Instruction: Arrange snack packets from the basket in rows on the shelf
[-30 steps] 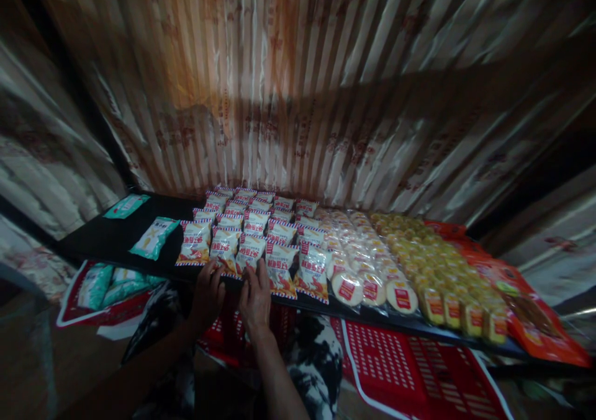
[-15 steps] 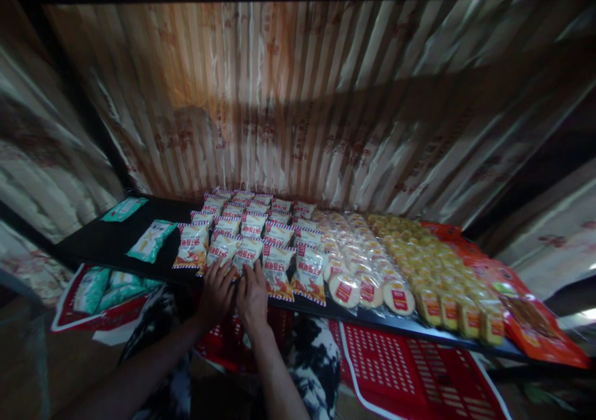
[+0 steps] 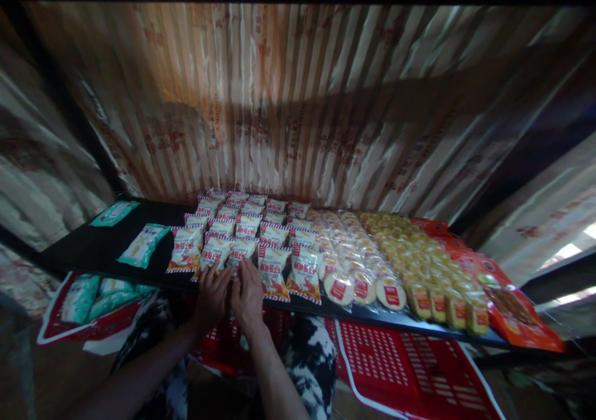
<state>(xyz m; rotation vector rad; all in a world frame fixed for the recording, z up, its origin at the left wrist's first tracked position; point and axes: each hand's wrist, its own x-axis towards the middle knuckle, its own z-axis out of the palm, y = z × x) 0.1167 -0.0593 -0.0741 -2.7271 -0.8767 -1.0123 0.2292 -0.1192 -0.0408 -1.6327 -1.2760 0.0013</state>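
Observation:
My left hand rests at the shelf's front edge, its fingers spread over the lower part of a white-and-orange snack bag. Close beside it, my right hand reaches onto the neighbouring snack bag, thumb and fingers apart. Both hands look open, though their undersides and the bags' lower ends are hidden. More bags of this kind stand around them, tilted back in rows, with one snack bag to the left and another snack bag to the right.
The black shelf carries two green packets at left. Round wrapped cakes, yellow wrapped cakes and orange packets fill its right side. Below are red baskets, one holding green packets. A pleated curtain hangs behind.
The view has shifted slightly, so the shelf's goods appear a little further left. Both hands stay at the same two bags, with only slight finger movement.

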